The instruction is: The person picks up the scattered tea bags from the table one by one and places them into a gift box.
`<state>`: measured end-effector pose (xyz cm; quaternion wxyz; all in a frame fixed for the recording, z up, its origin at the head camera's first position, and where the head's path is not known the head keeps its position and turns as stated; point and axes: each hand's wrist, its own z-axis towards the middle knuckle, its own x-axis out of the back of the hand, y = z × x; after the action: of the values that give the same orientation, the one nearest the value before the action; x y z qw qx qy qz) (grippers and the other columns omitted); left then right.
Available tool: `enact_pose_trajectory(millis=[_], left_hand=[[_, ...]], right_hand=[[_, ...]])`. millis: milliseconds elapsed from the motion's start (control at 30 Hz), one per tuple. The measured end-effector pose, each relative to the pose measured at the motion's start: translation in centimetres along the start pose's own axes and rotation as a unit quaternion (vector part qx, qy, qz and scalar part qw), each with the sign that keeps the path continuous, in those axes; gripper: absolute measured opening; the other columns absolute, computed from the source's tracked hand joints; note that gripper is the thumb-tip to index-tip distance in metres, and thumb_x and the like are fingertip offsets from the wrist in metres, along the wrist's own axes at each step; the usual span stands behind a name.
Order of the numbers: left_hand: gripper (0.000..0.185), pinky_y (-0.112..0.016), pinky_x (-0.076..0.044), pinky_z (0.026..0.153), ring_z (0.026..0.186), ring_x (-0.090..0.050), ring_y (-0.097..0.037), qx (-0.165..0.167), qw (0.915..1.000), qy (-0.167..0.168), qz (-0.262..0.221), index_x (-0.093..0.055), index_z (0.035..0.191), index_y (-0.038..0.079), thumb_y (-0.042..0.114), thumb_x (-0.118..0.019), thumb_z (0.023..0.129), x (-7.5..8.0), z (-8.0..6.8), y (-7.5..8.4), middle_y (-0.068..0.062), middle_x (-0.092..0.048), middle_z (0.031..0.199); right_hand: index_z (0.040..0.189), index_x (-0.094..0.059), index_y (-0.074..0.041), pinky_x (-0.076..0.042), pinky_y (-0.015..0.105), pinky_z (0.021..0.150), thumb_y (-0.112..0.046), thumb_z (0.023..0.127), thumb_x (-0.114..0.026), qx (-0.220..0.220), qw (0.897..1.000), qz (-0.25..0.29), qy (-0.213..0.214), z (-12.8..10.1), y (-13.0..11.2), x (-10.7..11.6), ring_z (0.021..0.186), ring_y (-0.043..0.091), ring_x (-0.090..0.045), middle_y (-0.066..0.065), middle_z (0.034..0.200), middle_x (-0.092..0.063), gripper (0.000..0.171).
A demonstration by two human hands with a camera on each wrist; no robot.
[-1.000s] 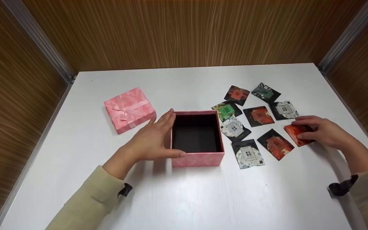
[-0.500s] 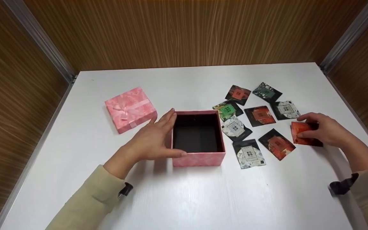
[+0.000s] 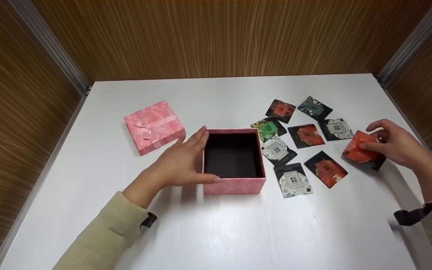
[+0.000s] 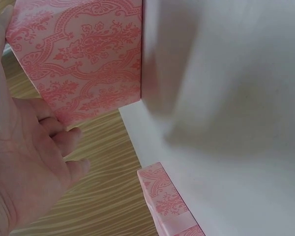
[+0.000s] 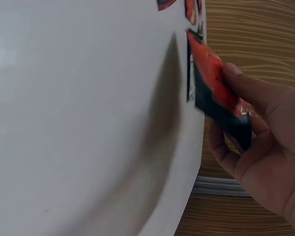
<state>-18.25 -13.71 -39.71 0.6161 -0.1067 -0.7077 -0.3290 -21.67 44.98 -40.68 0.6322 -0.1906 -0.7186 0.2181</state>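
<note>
An open pink box (image 3: 234,185) with a dark inside stands mid-table. My left hand (image 3: 178,163) rests against its left side, fingers straight along the wall and thumb on the front corner; the left wrist view shows the patterned box wall (image 4: 83,54) beside my palm (image 4: 24,162). My right hand (image 3: 396,144) pinches a red and black packet (image 3: 360,148), lifted and tilted above the table at the right. In the right wrist view the packet (image 5: 214,91) sits between thumb and fingers (image 5: 250,93).
The pink lid with a ribbon bow (image 3: 154,126) lies left of the box. Several flat packets (image 3: 306,137) in red, green and white lie scattered right of the box. Wooden walls surround the white table (image 3: 238,232); its right edge is close to my right hand.
My right hand has picked the red packet up off the table and raised it, tilting it. The left hand and the box have stayed put.
</note>
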Motion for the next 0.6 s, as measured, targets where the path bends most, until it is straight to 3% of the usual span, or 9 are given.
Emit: enact_pose_trajectory(millis=[133, 233, 433, 600], left_hand=[[0.132, -0.051, -0.014, 0.131, 0.161, -0.02, -0.021, 0.004, 1.0, -0.004, 0.001, -0.011, 0.169, 0.006, 0.093, -0.057, 0.081, 0.1, 0.0, 0.0, -0.004, -0.003, 0.178], [0.133, -0.051, -0.014, 0.131, 0.161, -0.02, -0.021, 0.004, 1.0, -0.005, 0.002, -0.011, 0.17, 0.006, 0.093, -0.056, 0.081, 0.0, 0.0, 0.0, -0.004, -0.003, 0.178], [0.133, -0.053, -0.016, 0.13, 0.161, -0.021, -0.023, 0.002, 1.0, -0.003, 0.0, -0.012, 0.17, 0.005, 0.093, -0.057, 0.081, -0.1, 0.1, 0.0, -0.004, -0.003, 0.178], [0.133, -0.052, -0.017, 0.13, 0.161, -0.022, -0.023, 0.009, 0.9999, -0.009, -0.002, -0.01, 0.17, 0.008, 0.095, -0.055, 0.08, 0.0, 0.0, 0.0, -0.003, -0.003, 0.178]], right_hand=[[0.136, -0.06, -0.007, -0.052, 0.013, 0.07, -0.03, 0.107, -0.067, 0.005, 0.999, 0.032, 0.033, -0.5, -1.8, 0.2, 0.096, 0.014, -0.057, 0.023, 0.129, -0.061, 0.038], [0.139, -0.068, -0.011, -0.049, 0.011, 0.076, -0.035, 0.109, -0.06, 0.009, 0.997, 0.054, 0.05, -0.9, -3.7, 0.3, 0.102, 0.015, -0.054, 0.011, 0.129, -0.061, 0.038], [0.132, -0.076, -0.008, -0.048, 0.009, 0.084, -0.02, 0.106, -0.069, 0.066, 0.987, 0.123, 0.084, -1.4, -8.7, -0.4, 0.105, 0.004, -0.062, -0.021, 0.117, -0.07, 0.03], [0.123, -0.08, -0.005, -0.053, 0.01, 0.082, -0.007, 0.097, -0.079, 0.15, 0.973, 0.155, 0.078, -1.4, -13.5, -2.2, 0.104, 0.004, -0.066, -0.014, 0.114, -0.076, 0.027]])
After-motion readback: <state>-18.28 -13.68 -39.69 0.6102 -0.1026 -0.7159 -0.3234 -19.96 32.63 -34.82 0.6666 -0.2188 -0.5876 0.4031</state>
